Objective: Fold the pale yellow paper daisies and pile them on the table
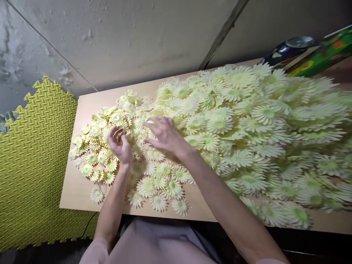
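Pale yellow-green artificial flower heads (220, 123) lie in a deep spread over the wooden tabletop (82, 198). My left hand (121, 146) is over the smaller flower heads (93, 157) on the left, its fingers curled in toward the thumb. Whatever may be inside that curl is too small or hidden to make out. Beside it, my right hand (165, 135) reaches over the middle of the pile with fingers and thumb apart, just above the flowers. No flower shows in its grasp.
A yellow interlocking foam mat (35, 161) stands along the left end of the table. The grey wall (132, 40) borders the far edge. At the back right are a dark drink can (286, 49) and a green package (321, 58).
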Motion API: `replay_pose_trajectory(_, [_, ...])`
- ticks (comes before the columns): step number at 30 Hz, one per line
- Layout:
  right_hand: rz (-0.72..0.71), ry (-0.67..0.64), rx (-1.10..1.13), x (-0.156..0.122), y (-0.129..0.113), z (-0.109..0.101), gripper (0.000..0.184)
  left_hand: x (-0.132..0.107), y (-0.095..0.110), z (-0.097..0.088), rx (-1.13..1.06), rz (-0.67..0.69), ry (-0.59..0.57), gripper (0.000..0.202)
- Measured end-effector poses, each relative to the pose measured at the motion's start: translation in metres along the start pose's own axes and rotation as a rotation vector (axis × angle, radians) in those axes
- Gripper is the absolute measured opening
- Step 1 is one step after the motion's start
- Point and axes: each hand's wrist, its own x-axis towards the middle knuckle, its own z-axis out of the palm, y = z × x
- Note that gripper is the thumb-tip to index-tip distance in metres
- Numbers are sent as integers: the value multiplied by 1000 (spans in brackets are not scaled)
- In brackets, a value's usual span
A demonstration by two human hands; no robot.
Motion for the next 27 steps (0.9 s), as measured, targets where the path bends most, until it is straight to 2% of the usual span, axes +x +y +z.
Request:
replay_pose_trajectory(2, [-47,-86,63,5,-4,10,42,1,2,-1,-6,-9,22,31])
replay_pose_trajectory(5, [139,-46,25,17,0,13,43,5,-3,-3,53,15,-12,33])
replay_pose_trajectory(7, [225,20,-51,30,6,7,38,6,-11,-5,134,94,-112,37])
replay_pose_trajectory(9, [230,52,-68,44,11,0,43,6,-20,-6,273,230,-275,41])
replay_pose_trajectory(11, [177,28,-44,59,15,-2,53,5,-26,-7,432,342,-426,44])
replay_pose_trajectory(13, [124,-36,0,71,17,4,64,3,-30,-8,555,379,-514,51])
replay_pose_trajectory(15, [136,-82,36,76,18,13,58,1,-31,-9,627,372,-551,57])
replay_pose_trajectory(18, [246,-37,141,74,21,18,44,3,-30,-11,629,358,-519,54])
replay_pose_trajectory(22, [327,59,280,58,27,0,40,7,-25,-10,462,342,-362,38])
replay_pose_trajectory(24, [328,74,289,49,29,-15,41,7,-21,-8,359,254,-292,36])
replay_pose_trajectory(27, [297,81,254,34,31,-32,44,5,-13,-6,229,47,-221,33])
